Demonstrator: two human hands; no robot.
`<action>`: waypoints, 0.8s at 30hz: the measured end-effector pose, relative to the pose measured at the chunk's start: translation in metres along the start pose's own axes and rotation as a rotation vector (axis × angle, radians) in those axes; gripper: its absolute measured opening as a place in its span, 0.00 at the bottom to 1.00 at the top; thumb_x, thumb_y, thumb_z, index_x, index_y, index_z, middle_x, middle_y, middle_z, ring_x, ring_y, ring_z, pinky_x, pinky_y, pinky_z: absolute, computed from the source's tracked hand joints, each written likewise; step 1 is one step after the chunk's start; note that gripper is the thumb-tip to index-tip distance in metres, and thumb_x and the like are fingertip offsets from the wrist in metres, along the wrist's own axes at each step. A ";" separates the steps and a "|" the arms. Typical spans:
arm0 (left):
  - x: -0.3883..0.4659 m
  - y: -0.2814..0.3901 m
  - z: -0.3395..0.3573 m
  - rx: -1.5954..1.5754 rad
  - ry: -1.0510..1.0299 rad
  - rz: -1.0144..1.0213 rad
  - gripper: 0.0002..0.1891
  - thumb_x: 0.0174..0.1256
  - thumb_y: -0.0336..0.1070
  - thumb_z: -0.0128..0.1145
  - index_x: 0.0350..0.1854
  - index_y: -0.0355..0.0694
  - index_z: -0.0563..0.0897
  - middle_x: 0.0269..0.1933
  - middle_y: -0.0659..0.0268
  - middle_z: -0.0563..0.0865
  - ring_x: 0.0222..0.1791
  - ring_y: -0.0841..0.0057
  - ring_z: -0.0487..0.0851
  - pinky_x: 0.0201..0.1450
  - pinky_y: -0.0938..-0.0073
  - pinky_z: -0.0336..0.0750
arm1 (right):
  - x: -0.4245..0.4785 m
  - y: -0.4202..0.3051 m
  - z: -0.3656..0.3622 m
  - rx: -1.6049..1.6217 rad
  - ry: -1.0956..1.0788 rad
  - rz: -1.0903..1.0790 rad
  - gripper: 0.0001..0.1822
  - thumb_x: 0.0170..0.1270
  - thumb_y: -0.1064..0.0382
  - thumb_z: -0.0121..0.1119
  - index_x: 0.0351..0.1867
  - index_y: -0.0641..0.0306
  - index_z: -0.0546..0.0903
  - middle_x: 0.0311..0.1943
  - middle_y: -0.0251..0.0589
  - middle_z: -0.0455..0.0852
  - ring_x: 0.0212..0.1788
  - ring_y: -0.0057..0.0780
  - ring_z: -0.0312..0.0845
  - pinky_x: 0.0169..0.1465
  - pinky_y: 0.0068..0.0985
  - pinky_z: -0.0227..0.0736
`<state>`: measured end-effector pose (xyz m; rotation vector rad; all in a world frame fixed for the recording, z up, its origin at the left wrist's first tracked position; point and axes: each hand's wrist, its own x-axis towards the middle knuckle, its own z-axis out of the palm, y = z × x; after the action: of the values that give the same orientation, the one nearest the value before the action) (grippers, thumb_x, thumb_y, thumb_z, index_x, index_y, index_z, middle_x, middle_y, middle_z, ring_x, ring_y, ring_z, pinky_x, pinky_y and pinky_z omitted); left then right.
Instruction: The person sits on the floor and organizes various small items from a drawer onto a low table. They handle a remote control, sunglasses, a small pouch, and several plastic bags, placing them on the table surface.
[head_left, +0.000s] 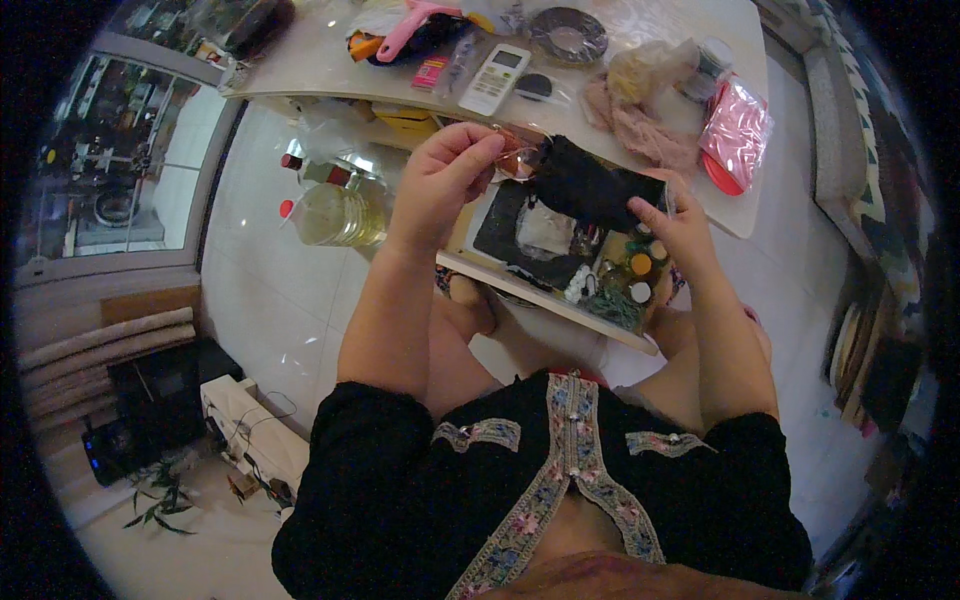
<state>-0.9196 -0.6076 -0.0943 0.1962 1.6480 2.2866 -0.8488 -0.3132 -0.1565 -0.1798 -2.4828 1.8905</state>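
Observation:
Between the thumb and fingers of my left hand (459, 161) is a pair of thin-rimmed glasses (519, 159), partly blurred, with reddish lenses. My right hand (681, 217) grips the right end of a soft black pouch (585, 180), its thumb on top. The pouch's left end meets the glasses; whether they are partly inside it I cannot tell. Both hands are above a pulled-out drawer (551, 304). Inside the drawer lie a flat black item (499, 229), a clear plastic packet (545, 229), small bottles with an orange cap (641, 264) and a white cap (640, 292), and green sprigs (619, 309).
On the table (300, 75) are a white remote control (495, 79), a wrapped black roll (568, 36), a pink-handled tool (405, 31), a pink cloth (637, 124) and a pink wrapped package (739, 135). A large oil bottle (337, 214) stands on the floor at left.

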 end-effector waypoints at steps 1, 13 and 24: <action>0.000 -0.003 -0.002 0.014 -0.016 -0.034 0.06 0.71 0.36 0.58 0.41 0.40 0.84 0.31 0.72 0.87 0.22 0.93 0.68 0.25 0.89 0.59 | 0.003 -0.002 -0.002 -0.166 0.001 -0.184 0.21 0.57 0.58 0.73 0.51 0.57 0.82 0.45 0.38 0.85 0.51 0.33 0.80 0.55 0.27 0.72; -0.001 -0.012 0.011 0.164 -0.203 -0.162 0.07 0.72 0.38 0.57 0.41 0.42 0.84 0.33 0.68 0.88 0.23 0.92 0.70 0.26 0.89 0.60 | -0.008 -0.038 0.003 0.248 -0.530 0.206 0.25 0.64 0.59 0.65 0.60 0.66 0.77 0.50 0.34 0.84 0.52 0.21 0.77 0.57 0.23 0.70; -0.002 -0.036 0.030 0.420 -0.244 -0.037 0.10 0.72 0.38 0.57 0.40 0.37 0.85 0.34 0.69 0.88 0.32 0.85 0.80 0.35 0.82 0.73 | -0.009 -0.014 0.020 0.221 -0.387 0.095 0.17 0.61 0.60 0.70 0.48 0.65 0.82 0.37 0.28 0.84 0.40 0.16 0.76 0.46 0.21 0.73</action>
<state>-0.9028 -0.5711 -0.1183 0.5125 1.9539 1.7802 -0.8422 -0.3368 -0.1478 0.0830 -2.4909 2.4241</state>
